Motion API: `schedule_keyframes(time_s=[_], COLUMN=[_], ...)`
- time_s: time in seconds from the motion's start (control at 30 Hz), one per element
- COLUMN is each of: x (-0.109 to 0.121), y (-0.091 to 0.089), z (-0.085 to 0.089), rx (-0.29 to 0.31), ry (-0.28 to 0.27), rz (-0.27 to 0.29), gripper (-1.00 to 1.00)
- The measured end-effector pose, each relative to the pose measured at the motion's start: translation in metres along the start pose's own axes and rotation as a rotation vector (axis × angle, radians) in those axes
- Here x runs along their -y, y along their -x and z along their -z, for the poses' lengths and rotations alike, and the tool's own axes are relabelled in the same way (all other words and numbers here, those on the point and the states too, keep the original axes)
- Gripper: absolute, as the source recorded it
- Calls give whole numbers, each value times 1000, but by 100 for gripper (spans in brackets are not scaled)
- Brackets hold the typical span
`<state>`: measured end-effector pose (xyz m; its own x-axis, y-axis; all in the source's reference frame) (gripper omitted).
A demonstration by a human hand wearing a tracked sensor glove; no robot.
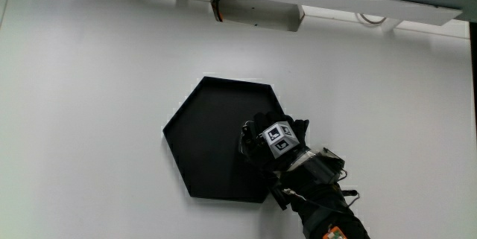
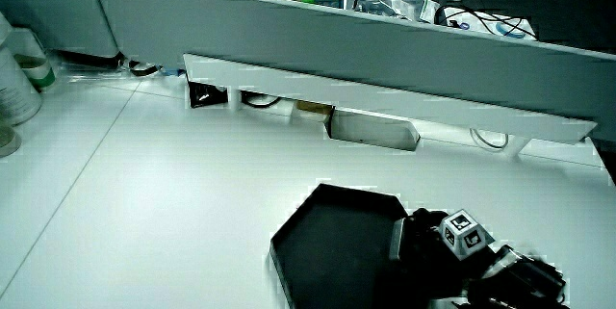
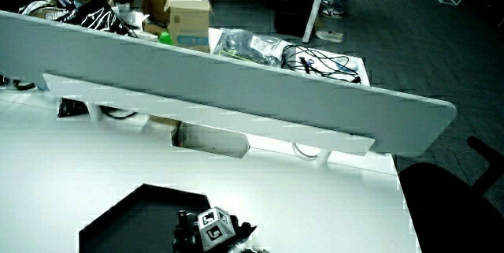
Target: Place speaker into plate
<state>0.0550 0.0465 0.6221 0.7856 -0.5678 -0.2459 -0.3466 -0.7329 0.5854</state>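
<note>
- nearest the person, the black-gloved forearm [image 1: 320, 202] reaches in over the table's [image 1: 89, 120] near edge toward the plate.
- the hand [image 1: 272, 144] sits over the near corner of the plate, its patterned cube [image 1: 279, 138] facing up; it shows in both side views as well [image 2: 452, 242] [image 3: 211, 231].
- the fingers curl downward into the plate, but what they enclose is hidden under the glove, so it cannot be told whether they are clenched on something or let go.
- the speaker cannot be made out in any view; black on black, it may sit under the hand, and that is only a guess.
- the plate [image 1: 205, 146] is a black hexagonal tray with a low raised rim, lying flat near the middle of the table; its inside away from the hand looks bare.
- risk: if the speaker is in the hand, letting go this close to the rim could leave it tilted on the rim or slipping out onto the table.
- risk: the light tray could slide if the hand drags against its wall.
- farther off, the low partition [image 2: 385, 68] runs along the table's edge away from the person, with a pale box [image 1: 257, 12] fixed under it.
</note>
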Motion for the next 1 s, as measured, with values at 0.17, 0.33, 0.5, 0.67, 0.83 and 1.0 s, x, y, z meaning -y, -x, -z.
schedule_keyframes(time_s=[0.17, 0.33, 0.5, 0.67, 0.83, 1.0], x=[-12, -20, -26, -27, -32, -29], y=[14, 25, 30, 31, 33, 30], z=[18, 34, 41, 45, 44, 52], rx=[27, 64, 65, 64, 64, 15], ry=[87, 177, 232, 268, 320, 345], rz=[-36, -48, -51, -61, -91, -113], gripper=[0, 0, 0, 0, -12, -41])
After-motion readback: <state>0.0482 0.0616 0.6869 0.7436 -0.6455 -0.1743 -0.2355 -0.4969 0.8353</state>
